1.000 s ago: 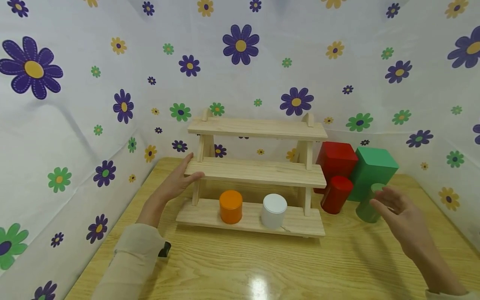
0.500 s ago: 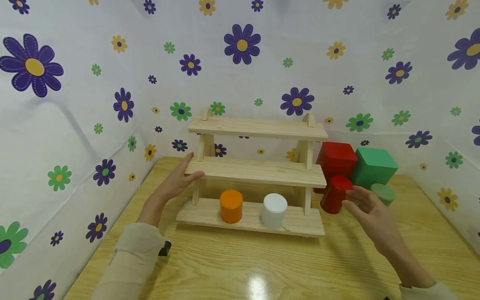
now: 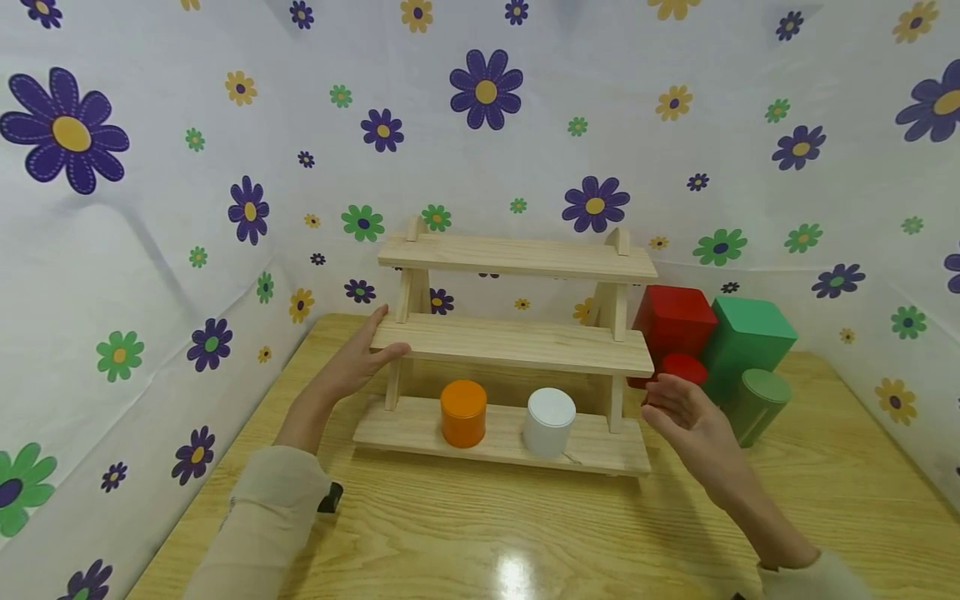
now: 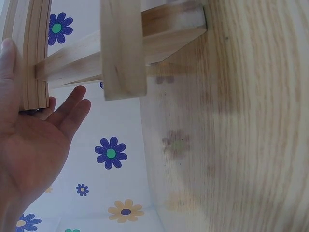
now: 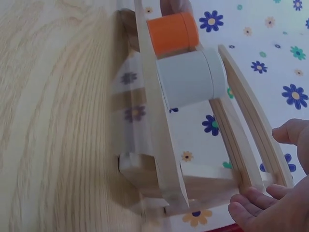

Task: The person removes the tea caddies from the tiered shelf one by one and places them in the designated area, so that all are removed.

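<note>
A three-tier wooden display shelf [image 3: 517, 343] stands on the table. My left hand [image 3: 348, 367] holds the left end of its middle board, the thumb over the board and the fingers past its edge; the left wrist view shows that hand [image 4: 34, 150] against the board end. On the bottom board sit an orange canister [image 3: 462, 414] and a white canister [image 3: 549, 422], a gap between them. My right hand [image 3: 697, 433], its fingers loosely bent and holding nothing, is just off the shelf's right end, partly hiding a red cylinder [image 3: 684, 367]. Whether its fingertips touch the board cannot be told.
Behind the right hand stand a red box [image 3: 675, 317] and a green box [image 3: 753, 333]. A green cylinder [image 3: 761, 404] stands to its right. Flower-print cloth [image 3: 480, 167] hangs behind and at both sides. Bare wooden tabletop [image 3: 450, 533] lies in front of the shelf.
My right hand has moved left, from in front of the green cylinder past the red one to the shelf's right end. The left hand and the canisters have stayed put.
</note>
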{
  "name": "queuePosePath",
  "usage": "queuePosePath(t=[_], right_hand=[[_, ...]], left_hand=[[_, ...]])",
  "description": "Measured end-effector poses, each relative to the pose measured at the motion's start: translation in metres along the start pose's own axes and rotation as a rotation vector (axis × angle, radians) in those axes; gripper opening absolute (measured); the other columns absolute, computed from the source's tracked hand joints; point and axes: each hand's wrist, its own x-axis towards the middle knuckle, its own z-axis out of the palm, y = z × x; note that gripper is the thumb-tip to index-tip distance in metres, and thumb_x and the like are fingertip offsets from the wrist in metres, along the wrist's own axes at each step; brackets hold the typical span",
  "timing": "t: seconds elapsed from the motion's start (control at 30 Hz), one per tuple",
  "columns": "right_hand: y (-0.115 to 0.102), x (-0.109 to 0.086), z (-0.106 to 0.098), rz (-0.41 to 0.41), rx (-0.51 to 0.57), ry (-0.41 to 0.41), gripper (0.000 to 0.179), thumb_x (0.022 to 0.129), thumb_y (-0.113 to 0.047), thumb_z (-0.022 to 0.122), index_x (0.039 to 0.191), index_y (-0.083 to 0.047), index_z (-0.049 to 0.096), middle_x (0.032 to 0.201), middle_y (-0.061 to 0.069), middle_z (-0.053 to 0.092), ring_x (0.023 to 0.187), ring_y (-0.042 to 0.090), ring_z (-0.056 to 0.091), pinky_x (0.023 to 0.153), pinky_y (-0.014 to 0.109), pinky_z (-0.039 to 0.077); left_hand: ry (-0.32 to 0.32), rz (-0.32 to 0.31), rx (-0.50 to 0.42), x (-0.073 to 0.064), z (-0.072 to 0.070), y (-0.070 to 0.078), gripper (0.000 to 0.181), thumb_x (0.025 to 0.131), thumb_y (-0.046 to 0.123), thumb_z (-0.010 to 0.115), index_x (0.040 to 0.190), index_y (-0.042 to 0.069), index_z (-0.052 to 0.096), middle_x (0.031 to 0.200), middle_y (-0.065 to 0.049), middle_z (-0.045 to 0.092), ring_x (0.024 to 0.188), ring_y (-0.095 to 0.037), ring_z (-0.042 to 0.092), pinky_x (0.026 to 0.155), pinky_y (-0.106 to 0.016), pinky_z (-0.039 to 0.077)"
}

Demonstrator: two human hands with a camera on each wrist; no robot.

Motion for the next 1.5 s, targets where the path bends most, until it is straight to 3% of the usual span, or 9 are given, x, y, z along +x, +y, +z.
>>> queuePosePath(t=[0.27, 0.37, 0.8, 1.1, 1.5], right_hand=[[-0.007, 0.003, 0.024, 0.018, 0.05, -0.047, 0.058, 0.104, -0.019, 0.066, 0.15, 0.005, 0.04, 0.146, 0.025, 0.051, 0.131, 0.034, 0.05, 0.096, 0.007, 0.043], [-0.009, 0.004, 0.033, 0.024, 0.062, -0.06, 0.059, 0.103, -0.02, 0.067, 0.149, 0.007, 0.041, 0.145, 0.026, 0.052, 0.132, 0.039, 0.05, 0.096, 0.007, 0.043], [-0.012, 0.011, 0.072, 0.019, 0.108, -0.117, 0.058, 0.098, -0.013, 0.072, 0.145, 0.007, 0.045, 0.143, 0.023, 0.054, 0.133, 0.04, 0.052, 0.104, 0.019, 0.045], [-0.012, 0.015, 0.092, 0.018, 0.135, -0.152, 0.063, 0.093, -0.008, 0.077, 0.146, 0.007, 0.045, 0.136, 0.023, 0.058, 0.125, 0.037, 0.058, 0.104, 0.038, 0.051], [-0.013, 0.016, 0.104, 0.017, 0.113, -0.169, 0.063, 0.093, -0.008, 0.078, 0.145, 0.007, 0.046, 0.136, 0.023, 0.057, 0.123, 0.034, 0.057, 0.102, 0.037, 0.051]], left_hand=[[0.006, 0.0, 0.015, -0.001, -0.001, 0.001, 0.093, 0.105, 0.044, 0.06, 0.167, 0.009, 0.001, 0.172, -0.019, 0.006, 0.155, -0.042, 0.014, 0.123, -0.062, 0.012], [0.007, -0.002, 0.013, -0.002, -0.001, 0.001, 0.093, 0.104, 0.044, 0.061, 0.166, 0.008, 0.001, 0.172, -0.019, 0.007, 0.155, -0.042, 0.015, 0.123, -0.063, 0.012], [0.002, -0.003, 0.03, 0.0, 0.0, 0.0, 0.095, 0.104, 0.047, 0.06, 0.166, 0.008, 0.0, 0.172, -0.02, 0.005, 0.155, -0.043, 0.013, 0.123, -0.063, 0.011], [0.007, 0.001, 0.027, 0.001, 0.0, 0.001, 0.094, 0.104, 0.046, 0.06, 0.167, 0.009, 0.001, 0.172, -0.019, 0.006, 0.155, -0.042, 0.013, 0.123, -0.062, 0.012], [0.011, 0.003, 0.019, 0.0, -0.001, 0.0, 0.092, 0.105, 0.043, 0.06, 0.167, 0.009, 0.001, 0.172, -0.018, 0.004, 0.156, -0.041, 0.012, 0.123, -0.062, 0.011]])
